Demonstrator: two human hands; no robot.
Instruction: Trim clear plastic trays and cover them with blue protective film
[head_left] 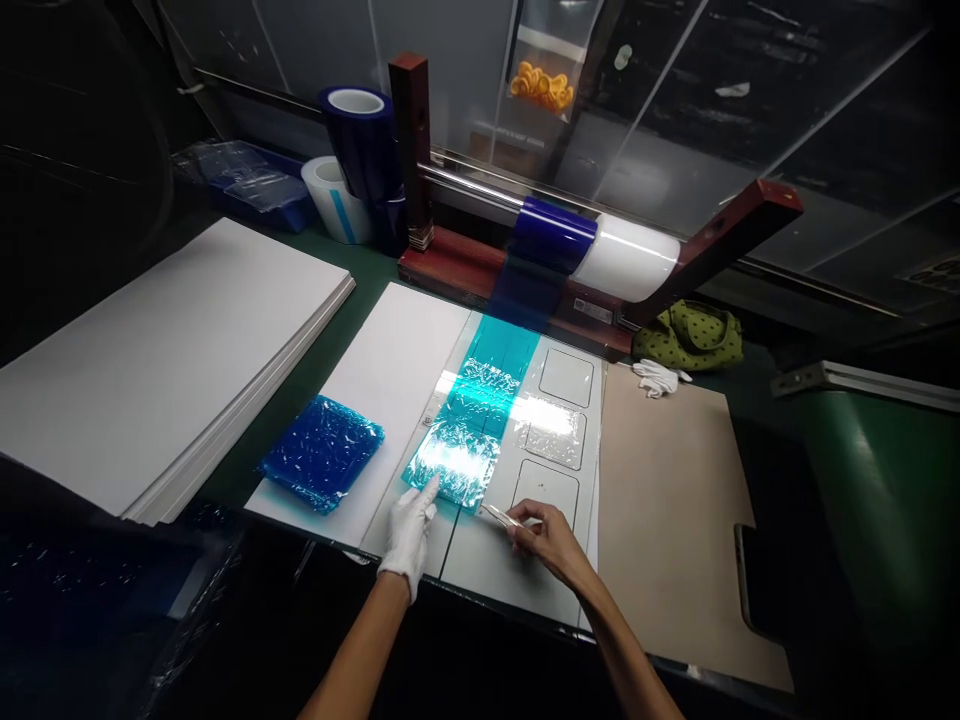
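Head view: paper stack [165,360] left of cyan film [457,450]

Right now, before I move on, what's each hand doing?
Left hand: gloved, open, holding nothing, index finger touching the blue film.
Right hand: bare, closed, holding metal tweezers.

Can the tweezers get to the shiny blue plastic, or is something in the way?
Nothing visible blocks them: the tweezers in the bare right hand sit right at the edge of the blue plastic film.
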